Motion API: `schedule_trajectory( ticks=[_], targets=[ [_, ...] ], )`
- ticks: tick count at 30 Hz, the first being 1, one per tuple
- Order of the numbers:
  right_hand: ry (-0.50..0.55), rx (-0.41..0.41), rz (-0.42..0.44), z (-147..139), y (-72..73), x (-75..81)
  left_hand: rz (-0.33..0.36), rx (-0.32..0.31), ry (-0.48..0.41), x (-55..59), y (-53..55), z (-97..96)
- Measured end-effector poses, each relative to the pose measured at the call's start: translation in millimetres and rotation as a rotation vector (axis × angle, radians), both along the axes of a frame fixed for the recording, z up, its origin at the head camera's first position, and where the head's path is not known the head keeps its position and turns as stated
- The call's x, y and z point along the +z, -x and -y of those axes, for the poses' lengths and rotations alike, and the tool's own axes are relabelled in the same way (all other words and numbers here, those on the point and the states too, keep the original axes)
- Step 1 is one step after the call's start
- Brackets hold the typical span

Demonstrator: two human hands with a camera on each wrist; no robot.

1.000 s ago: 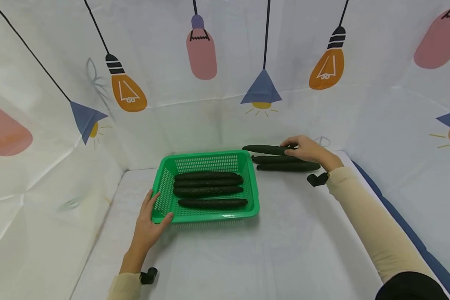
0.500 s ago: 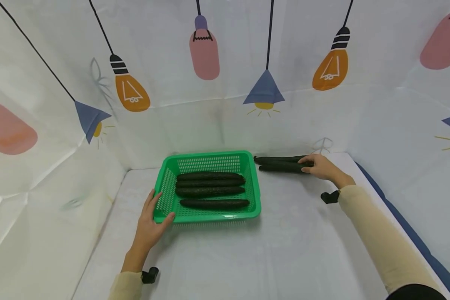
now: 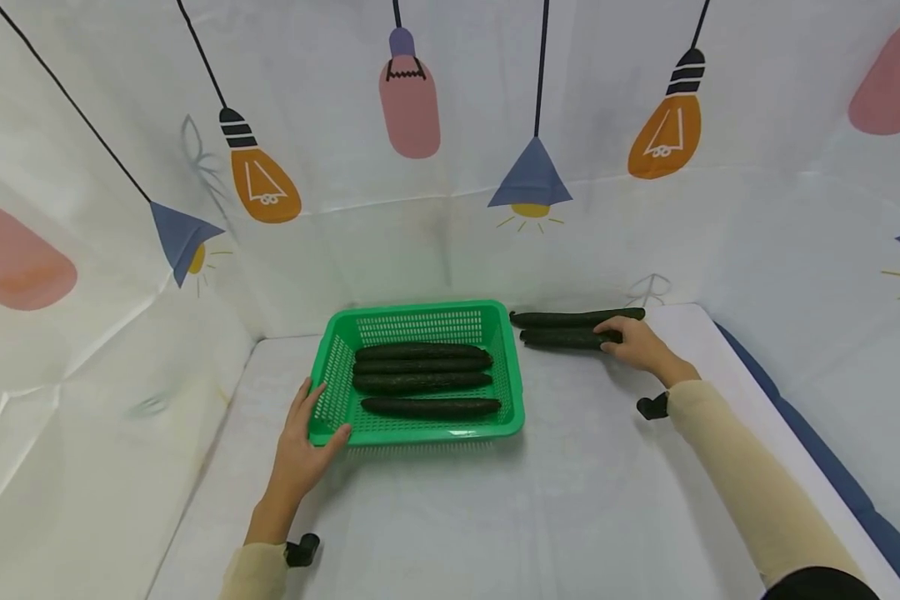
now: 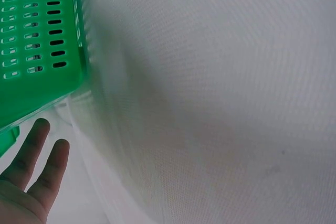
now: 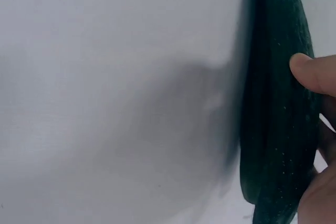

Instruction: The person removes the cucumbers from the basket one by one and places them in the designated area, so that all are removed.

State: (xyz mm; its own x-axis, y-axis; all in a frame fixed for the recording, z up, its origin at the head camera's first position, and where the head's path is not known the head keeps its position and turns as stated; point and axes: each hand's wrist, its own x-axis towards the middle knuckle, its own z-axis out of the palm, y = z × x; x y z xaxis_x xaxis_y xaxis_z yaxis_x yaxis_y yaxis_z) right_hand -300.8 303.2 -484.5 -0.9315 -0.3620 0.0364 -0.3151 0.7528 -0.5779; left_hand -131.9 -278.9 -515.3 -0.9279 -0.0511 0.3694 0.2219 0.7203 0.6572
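In the head view, my left hand (image 3: 300,462) rests at the near left corner of a green plastic basket (image 3: 516,392), fingers spread and fairly straight. Several dark green cucumbers (image 3: 422,382) lie side by side in the basket. To its right, my right hand (image 3: 640,346) holds the right end of the nearer cucumber (image 3: 562,337), thumb on the near side. Behind that one lies another cucumber (image 3: 570,319). The right wrist view shows the thumb (image 5: 312,72) pressing a cucumber (image 5: 289,124) that overlaps a second one; most of the fingers are hidden.
The white-covered table (image 3: 450,525) carries the basket and cucumbers. A white sheet (image 3: 420,233) printed with lamps hangs close behind and along both sides. A blue edge (image 3: 832,454) runs down the table's right side.
A second ago my right hand was on the rearmost of three cucumbers outside the basket. It has come nearer to me, and only two are visible there now. My left hand stays put.
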Motion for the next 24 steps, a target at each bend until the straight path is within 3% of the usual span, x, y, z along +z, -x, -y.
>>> schedule_trajectory(
  ticks=[4, 16, 24],
  targets=[
    [0.017, -0.002, -0.044, 1, 1.7, -6.7, -0.003, 0.002, 0.005, -1.1, 0.4, 0.4],
    [-0.011, 0.001, -0.07, 6, 4.5, -26.9, 0.007, 0.01, 0.006, -2.1, -1.0, 0.8],
    [-0.064, 0.007, -0.152, 11, 2.4, -25.5, 0.004, 0.005, 0.006, -2.2, 0.7, 1.5]
  ],
)
